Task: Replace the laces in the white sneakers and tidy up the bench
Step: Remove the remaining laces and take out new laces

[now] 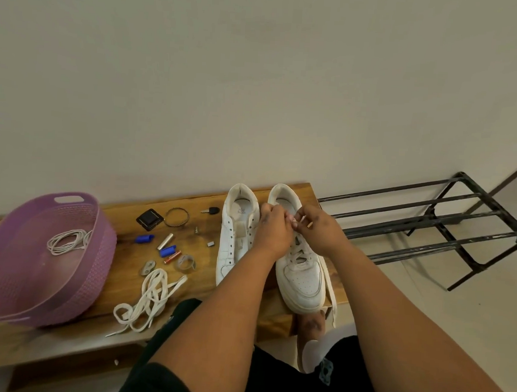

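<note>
Both hands (275, 227) (317, 226) pinch — seemingly — the lace (331, 279) above the right sneaker (302, 277).

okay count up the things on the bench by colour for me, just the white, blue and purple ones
White: 4, two sneakers, loose flat laces, coiled cord in the basket
Blue: 2, small pieces
Purple: 1, basket
Total: 7
</note>
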